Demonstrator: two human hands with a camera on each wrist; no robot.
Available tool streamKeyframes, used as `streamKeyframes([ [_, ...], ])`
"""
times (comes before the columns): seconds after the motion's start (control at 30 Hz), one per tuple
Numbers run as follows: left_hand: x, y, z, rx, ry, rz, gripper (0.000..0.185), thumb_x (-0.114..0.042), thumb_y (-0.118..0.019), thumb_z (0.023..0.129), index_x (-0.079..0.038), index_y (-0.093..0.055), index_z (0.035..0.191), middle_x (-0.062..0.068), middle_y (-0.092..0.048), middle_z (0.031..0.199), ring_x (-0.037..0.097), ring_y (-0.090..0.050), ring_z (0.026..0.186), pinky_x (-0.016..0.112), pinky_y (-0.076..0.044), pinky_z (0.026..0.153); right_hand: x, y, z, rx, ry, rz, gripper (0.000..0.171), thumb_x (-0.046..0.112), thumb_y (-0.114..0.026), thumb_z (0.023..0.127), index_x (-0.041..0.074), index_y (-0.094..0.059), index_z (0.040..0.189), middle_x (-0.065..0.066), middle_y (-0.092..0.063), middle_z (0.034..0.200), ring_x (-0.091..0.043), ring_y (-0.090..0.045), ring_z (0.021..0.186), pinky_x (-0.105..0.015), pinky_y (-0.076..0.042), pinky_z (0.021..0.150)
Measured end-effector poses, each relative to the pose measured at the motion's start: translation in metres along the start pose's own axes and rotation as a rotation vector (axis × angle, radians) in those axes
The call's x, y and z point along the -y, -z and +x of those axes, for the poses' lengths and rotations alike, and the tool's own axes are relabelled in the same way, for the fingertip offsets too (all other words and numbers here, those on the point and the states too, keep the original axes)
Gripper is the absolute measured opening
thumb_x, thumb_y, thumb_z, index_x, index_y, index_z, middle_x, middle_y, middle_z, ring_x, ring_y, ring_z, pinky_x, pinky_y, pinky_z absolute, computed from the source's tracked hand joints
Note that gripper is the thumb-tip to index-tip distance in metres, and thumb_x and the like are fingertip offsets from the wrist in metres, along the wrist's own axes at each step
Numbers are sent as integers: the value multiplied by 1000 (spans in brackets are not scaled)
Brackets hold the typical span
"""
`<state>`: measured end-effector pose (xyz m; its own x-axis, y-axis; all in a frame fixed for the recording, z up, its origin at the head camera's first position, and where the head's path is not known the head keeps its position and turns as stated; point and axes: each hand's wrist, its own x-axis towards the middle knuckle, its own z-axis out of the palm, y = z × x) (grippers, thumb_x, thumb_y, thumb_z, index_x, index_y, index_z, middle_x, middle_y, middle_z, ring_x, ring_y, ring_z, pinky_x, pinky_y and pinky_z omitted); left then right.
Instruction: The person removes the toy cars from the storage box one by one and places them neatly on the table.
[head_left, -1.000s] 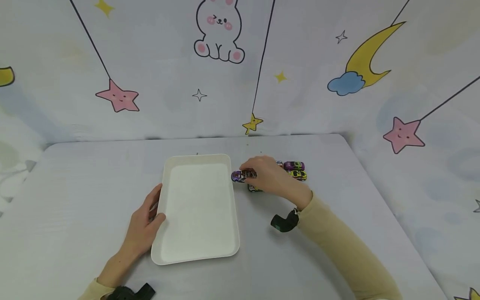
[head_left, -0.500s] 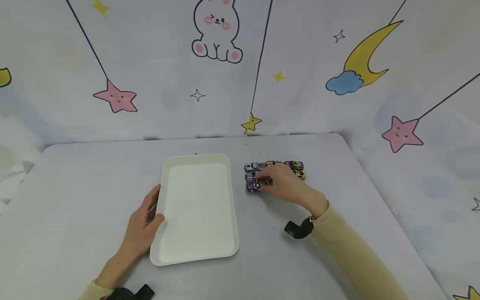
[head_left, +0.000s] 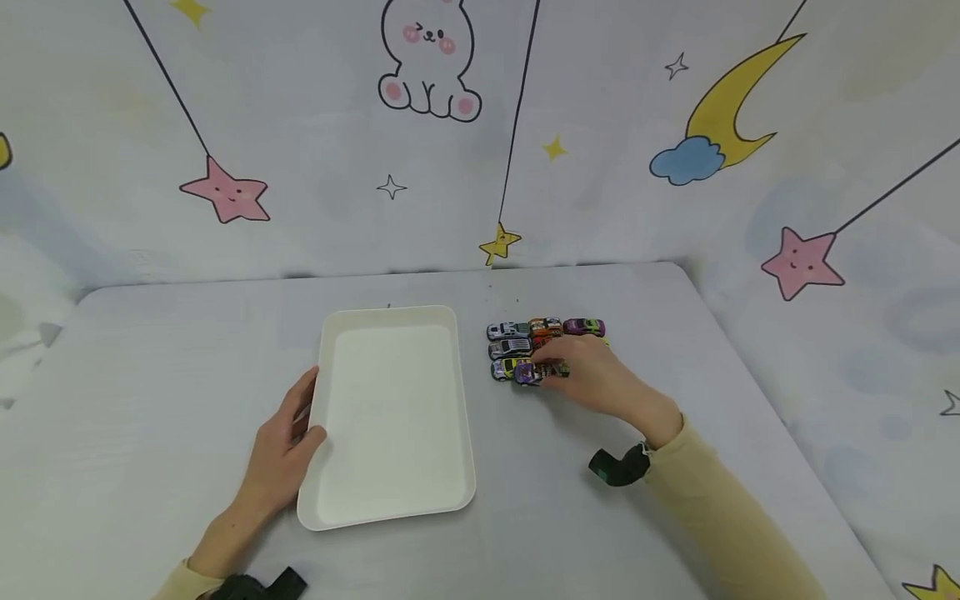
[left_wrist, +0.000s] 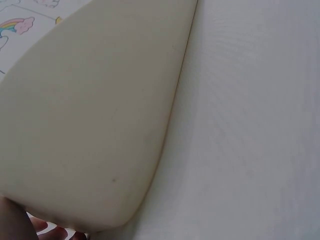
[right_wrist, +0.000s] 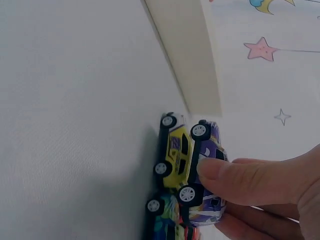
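Observation:
My left hand [head_left: 279,454] grips the left rim of a white rectangular tray [head_left: 390,408], with the thumb at the edge. In the left wrist view the fingertips [left_wrist: 54,233] show below the tray's corner. Between thumb and fingers, my right hand [head_left: 600,379] pinches a purple toy car [right_wrist: 209,145]. It is held just above a yellow toy car [right_wrist: 176,155], with a blue-green toy car [right_wrist: 167,215] beside that. Several more toy cars stand in close rows, among them a silver one [head_left: 510,348] and a purple-and-green one [head_left: 584,327]; my right hand hides some.
The table [head_left: 180,367] has a white cover. A cloth backdrop [head_left: 315,150] with printed stars and a bunny rises at the back and right. Each wrist wears a black camera mount, such as the right one [head_left: 621,467].
My right hand has carried the purple car from near the tray's right rim rightward and toward me, over the near row of cars. The left hand stays at the tray.

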<state>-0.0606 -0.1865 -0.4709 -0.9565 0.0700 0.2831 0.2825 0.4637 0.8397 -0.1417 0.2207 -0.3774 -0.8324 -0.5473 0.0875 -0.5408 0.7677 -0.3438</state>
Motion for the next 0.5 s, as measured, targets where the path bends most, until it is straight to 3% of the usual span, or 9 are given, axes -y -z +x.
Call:
streamKeyframes([
  [0.5,0,0,0,-7,0,8,76,11,-48,87,-11,-30,158,24,-44,152,47,-48,130,2,-35,96,-39,14,-29,-42,-91,19,32,2,-80,79,5,-75,111,-11,-75,111,-31,-70,104,-50,-55,89],
])
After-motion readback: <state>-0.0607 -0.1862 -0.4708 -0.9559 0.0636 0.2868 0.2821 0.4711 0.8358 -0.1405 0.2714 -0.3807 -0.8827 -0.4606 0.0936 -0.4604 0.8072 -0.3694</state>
